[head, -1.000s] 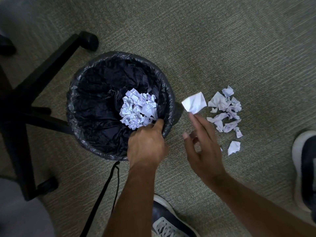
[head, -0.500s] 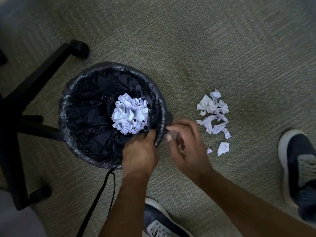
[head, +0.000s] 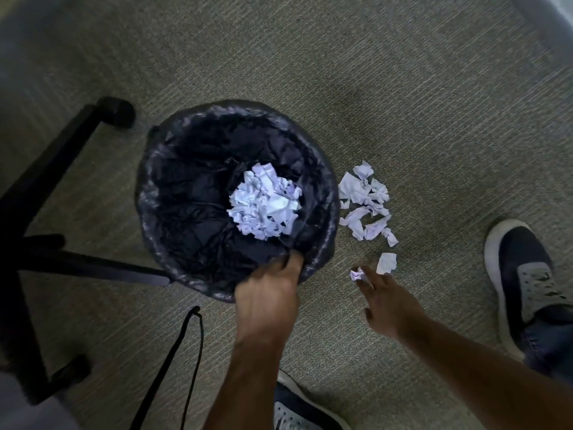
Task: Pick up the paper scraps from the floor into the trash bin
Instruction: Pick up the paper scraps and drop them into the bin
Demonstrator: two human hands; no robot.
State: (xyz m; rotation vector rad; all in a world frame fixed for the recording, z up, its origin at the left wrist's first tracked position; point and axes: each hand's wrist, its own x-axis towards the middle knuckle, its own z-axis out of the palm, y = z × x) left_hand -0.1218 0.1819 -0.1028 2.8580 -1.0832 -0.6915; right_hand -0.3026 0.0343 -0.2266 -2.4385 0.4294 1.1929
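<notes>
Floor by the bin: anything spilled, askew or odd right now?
Only what the job expects: torn paper scraps lie loose on the carpet right of the trash bin. The right hand reaches a small crumpled piece; the left hand grips the bin's liner. The bin stands upright.

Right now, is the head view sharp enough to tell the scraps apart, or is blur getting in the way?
Head view: both hands are motion-smeared, the right hand worst; floor scraps stay distinct; the trash bin liner is dark with little detail; corners blur and curve.
</notes>
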